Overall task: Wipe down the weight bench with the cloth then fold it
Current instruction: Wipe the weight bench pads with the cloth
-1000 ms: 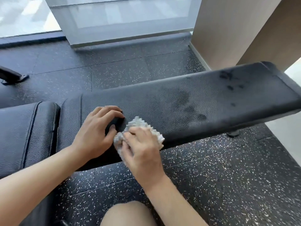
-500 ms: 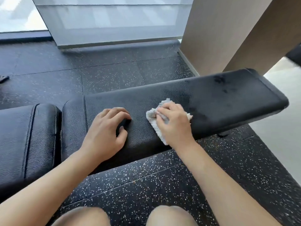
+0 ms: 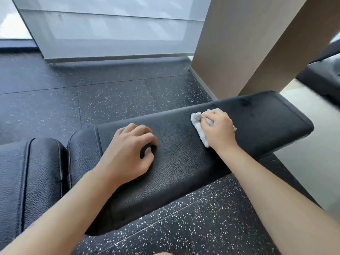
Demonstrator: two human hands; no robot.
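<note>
**Entry: weight bench, wipe in progress, cloth near the far end**

Item: weight bench [image 3: 184, 162], black padded tabletop running from lower left to upper right; a seam divides it from a second pad [image 3: 36, 172] at the left

Item: cloth [image 3: 199, 128], pale, bunched, lying on the pad toward its right end

Right hand [image 3: 218, 128]: grip closed over the cloth, fingers curled on top and pressing it to the pad

Left hand [image 3: 128, 153]: holds nothing; fingers loosely curled, tips resting on the pad near its middle, seemingly as a brace

Step, as judged: wiping; folding not yet begun

Method advised: keep the cloth flat under the palm, press evenly, overlap the strokes, and carry each one past the rounded corner

Edges: the pad's end [image 3: 301, 124] lies near, to the right; near and far rims are close on either side of the cloth

Open room: speckled floor [image 3: 110, 100] beyond and below; a beige column [image 3: 239, 43] stands behind the far end, limiting reach there
</note>
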